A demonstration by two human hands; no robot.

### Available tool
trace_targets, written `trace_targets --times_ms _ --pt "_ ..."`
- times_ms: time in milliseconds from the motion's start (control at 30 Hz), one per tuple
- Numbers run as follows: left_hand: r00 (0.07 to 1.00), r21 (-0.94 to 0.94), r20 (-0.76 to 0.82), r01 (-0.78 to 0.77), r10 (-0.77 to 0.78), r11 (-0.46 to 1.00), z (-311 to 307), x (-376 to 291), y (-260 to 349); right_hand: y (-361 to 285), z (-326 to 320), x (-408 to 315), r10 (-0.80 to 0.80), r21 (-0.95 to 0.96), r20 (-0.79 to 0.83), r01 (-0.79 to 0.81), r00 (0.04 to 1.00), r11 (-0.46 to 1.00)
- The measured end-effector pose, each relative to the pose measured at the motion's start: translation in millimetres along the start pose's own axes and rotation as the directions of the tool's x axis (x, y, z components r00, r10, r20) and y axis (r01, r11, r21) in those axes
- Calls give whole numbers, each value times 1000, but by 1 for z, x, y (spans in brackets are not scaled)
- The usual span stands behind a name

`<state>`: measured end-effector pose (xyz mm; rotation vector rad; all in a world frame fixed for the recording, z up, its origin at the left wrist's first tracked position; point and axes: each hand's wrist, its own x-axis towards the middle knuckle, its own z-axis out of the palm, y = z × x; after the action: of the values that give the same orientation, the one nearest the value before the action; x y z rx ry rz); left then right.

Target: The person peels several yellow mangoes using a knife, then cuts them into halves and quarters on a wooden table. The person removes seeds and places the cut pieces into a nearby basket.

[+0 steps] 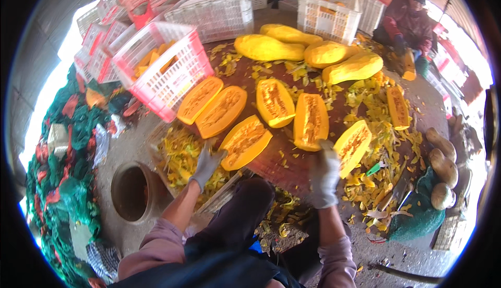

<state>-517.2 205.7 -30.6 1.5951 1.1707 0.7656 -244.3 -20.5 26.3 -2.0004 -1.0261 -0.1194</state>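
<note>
Several peeled, halved orange squashes lie cut side up on the reddish work surface, with seeds and pulp in their hollows. My gloved left hand is at the lower left end of one squash half, its fingers apart; whether it touches the squash is unclear. My gloved right hand, blurred, is just below the end of another half and left of a tilted half. Its fingers are too blurred to read. Whole peeled squashes lie together at the back.
A pink and white crate holds orange pieces at left; a white crate stands behind. Peelings spread at right, near unpeeled squashes. A round pot is at lower left. Another person sits at back right, holding a squash piece.
</note>
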Motion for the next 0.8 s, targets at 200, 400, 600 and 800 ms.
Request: trace_targets --times_ms 200,400,600,800 --pt "873 -536 410 464 -263 705 44 43 -33 -5 61 27 -189 -399 219 265 957 878" --pt "895 -384 418 329 -155 863 105 69 0 28 74 54 -162 -443 231 252 959 861" --pt "841 -442 411 521 -351 730 171 107 49 52 69 121 -159 -437 215 240 964 867" --pt "834 -497 493 504 -248 707 178 111 41 48 12 109 -59 -307 140 100 988 947"
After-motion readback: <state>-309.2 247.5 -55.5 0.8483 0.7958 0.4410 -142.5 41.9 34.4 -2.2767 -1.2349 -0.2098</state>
